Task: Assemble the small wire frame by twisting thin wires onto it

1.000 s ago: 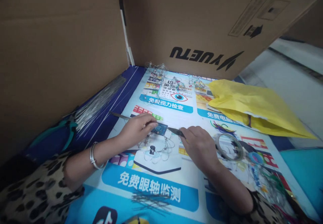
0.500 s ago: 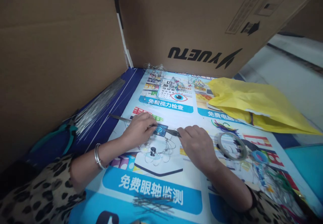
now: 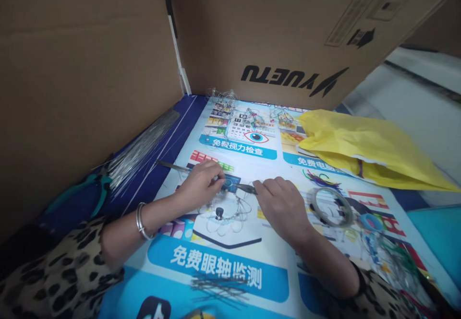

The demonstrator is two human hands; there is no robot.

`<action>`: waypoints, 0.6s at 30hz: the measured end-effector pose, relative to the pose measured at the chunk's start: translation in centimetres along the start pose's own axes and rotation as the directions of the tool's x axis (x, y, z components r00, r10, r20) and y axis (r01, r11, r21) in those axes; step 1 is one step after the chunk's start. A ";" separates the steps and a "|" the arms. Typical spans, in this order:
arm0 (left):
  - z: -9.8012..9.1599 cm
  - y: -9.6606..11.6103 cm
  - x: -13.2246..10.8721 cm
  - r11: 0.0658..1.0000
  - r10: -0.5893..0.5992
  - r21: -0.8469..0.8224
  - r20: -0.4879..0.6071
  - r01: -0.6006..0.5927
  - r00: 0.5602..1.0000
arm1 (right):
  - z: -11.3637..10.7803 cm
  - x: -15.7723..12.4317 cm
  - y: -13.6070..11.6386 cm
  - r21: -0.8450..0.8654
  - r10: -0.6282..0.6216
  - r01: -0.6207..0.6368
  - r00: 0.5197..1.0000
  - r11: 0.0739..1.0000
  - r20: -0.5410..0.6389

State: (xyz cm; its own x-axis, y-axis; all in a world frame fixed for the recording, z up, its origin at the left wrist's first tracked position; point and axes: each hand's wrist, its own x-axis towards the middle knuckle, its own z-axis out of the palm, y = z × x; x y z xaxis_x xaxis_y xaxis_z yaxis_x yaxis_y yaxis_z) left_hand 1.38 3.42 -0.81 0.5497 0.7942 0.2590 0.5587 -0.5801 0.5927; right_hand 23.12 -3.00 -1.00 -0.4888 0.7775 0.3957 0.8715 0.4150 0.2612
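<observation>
My left hand (image 3: 200, 183) rests on a printed poster (image 3: 230, 266), its fingers pinched around a thin wire piece beside a small blue card (image 3: 230, 183). A silver bracelet sits on that wrist. My right hand (image 3: 283, 204) is closed around a slim dark tool (image 3: 247, 189) whose tip points left toward the left fingers. Between and just below both hands lies a wire loop ornament (image 3: 223, 212) with a small dark bead at its middle. A long thin metal rod (image 3: 173, 166) runs out to the left from under my left hand.
A bundle of silver wires (image 3: 139, 148) and teal-handled pliers (image 3: 90, 187) lie left. A yellow plastic bag (image 3: 363, 146) sits right, a tape roll (image 3: 329, 207) and coloured wire bits (image 3: 389, 256) near it. Cardboard walls (image 3: 273, 31) enclose the back and left. Short dark wires (image 3: 219, 288) lie in front.
Both hands have stayed nearly in place. The tool tip in my right hand has edged slightly left toward the left fingers, and the view has shifted a little.
</observation>
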 end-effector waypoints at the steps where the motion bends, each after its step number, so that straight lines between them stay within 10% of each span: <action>1: -0.1 0.2 0.0 1.000 -0.012 -0.003 0.008 0.012 1.000 | -0.1 0.0 0.0 -0.008 -0.004 0.004 1.000 1.000 -0.004; 18: -0.3 1.4 -0.4 0.999 -0.023 0.036 0.080 0.020 0.997 | -0.8 0.1 0.3 -0.054 -0.069 0.066 0.996 0.996 -0.049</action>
State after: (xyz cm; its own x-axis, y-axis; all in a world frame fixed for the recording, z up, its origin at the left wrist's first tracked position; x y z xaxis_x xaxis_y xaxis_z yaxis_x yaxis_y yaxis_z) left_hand 1.76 2.39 0.11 0.5846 0.7902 0.1839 0.5916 -0.5703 0.5698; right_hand 23.29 -3.18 -0.24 -0.5487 0.7230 0.4197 0.8340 0.4391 0.3341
